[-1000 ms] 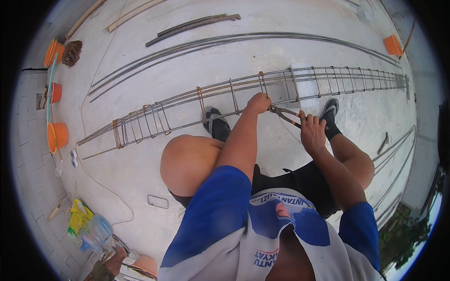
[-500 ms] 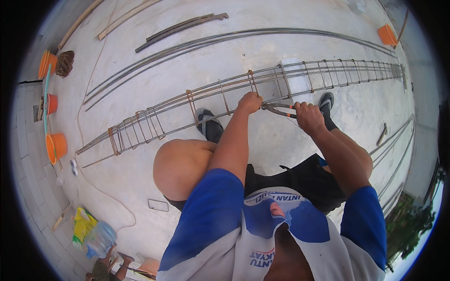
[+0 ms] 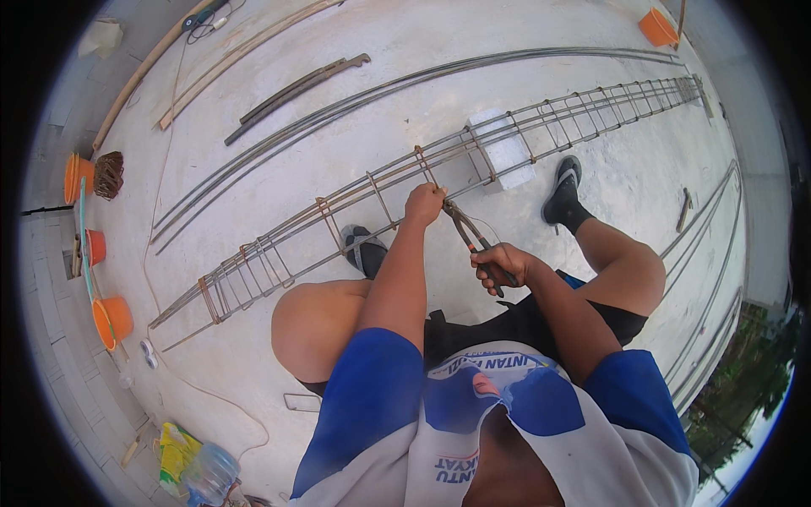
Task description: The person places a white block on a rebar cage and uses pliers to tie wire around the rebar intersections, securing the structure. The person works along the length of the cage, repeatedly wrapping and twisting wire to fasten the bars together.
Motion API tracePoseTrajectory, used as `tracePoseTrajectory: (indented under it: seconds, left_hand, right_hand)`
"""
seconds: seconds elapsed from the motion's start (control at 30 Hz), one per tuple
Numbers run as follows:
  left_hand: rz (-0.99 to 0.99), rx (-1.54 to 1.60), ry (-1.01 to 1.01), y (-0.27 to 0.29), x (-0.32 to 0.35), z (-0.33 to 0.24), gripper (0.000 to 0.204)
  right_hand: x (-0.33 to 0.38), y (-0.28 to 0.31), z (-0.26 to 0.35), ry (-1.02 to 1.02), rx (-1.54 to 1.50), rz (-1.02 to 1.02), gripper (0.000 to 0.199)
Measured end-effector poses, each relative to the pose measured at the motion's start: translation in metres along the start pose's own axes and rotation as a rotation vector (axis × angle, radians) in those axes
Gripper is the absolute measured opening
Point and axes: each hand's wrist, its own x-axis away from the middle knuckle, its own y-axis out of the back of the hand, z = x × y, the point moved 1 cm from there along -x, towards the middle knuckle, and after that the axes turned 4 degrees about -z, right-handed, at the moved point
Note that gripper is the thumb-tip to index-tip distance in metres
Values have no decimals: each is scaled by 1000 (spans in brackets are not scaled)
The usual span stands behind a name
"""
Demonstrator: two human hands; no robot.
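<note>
A long rebar cage [image 3: 325, 209] of bars and square stirrups runs across the floor in front of my feet. My left hand [image 3: 425, 204] is closed on its near bar, where a rusty stirrup [image 3: 420, 152] meets it; the fingertips and what they pinch are partly hidden. My right hand [image 3: 502, 267] grips the handles of a pair of pincers [image 3: 463, 228]. The pincers' jaws are right beside my left fingers at that joint, their handles slanting down towards me. A thin wire [image 3: 486, 226] shows beside the pincers.
A white block [image 3: 507, 160] sits under the cage. Beyond lie loose rebars [image 3: 405, 82] and two dark metal bars [image 3: 296, 100]. More rods [image 3: 701, 245] lie at right. Orange buckets [image 3: 112, 323] stand along the left wall. A phone-like rectangle [image 3: 302, 402] lies near my left knee.
My right hand has come down and left, swinging the pincers from nearly level to a steep slant, with the jaws still at the joint. My left hand stays on the cage. The view has shifted.
</note>
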Motion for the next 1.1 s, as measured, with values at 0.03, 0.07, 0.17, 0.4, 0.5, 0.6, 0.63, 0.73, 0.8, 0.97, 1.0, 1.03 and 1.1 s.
tracePoseTrajectory:
  seconds: [0.03,0.07,0.17,0.4,0.5,0.6,0.63,0.73,0.8,0.97,1.0,1.03,1.1]
  left_hand:
    - [-57,-10,-9,3,12,-4,32]
    - [-149,-136,-152,1,23,-3,38]
    - [-235,-528,-548,-14,69,-13,63]
    - [109,-384,-951,-49,83,-29,37]
    - [75,-503,-900,-56,82,-28,22]
    - [107,-637,-895,-58,83,-36,21]
    - [88,-621,-889,-61,80,-38,21]
    - [83,-570,-843,-64,75,-31,22]
    - [118,-555,-803,-63,75,-39,22]
    - [126,-576,-822,-66,74,-40,25]
    - [103,-549,-843,-67,72,-35,25]
    - [80,-524,-870,-67,69,-31,25]
    - [34,-500,-897,-67,71,-19,34]
  right_hand:
    - [0,4,2,4,56,-7,23]
    - [0,7,4,15,86,-10,22]
    - [0,18,1,23,133,-27,19]
    - [8,20,14,49,321,-56,33]
    - [40,30,29,-2,724,-74,67]
    - [79,84,48,114,1157,-459,84]
    - [88,95,53,253,1283,-621,89]
    - [116,-16,67,523,1464,-1093,105]
    - [86,-44,36,538,1731,-1185,97]
    - [28,-24,4,266,1550,-1121,48]
    - [24,-17,1,305,1503,-1083,42]
    - [25,-18,3,343,1453,-1051,36]
    - [26,-20,6,323,1408,-937,37]
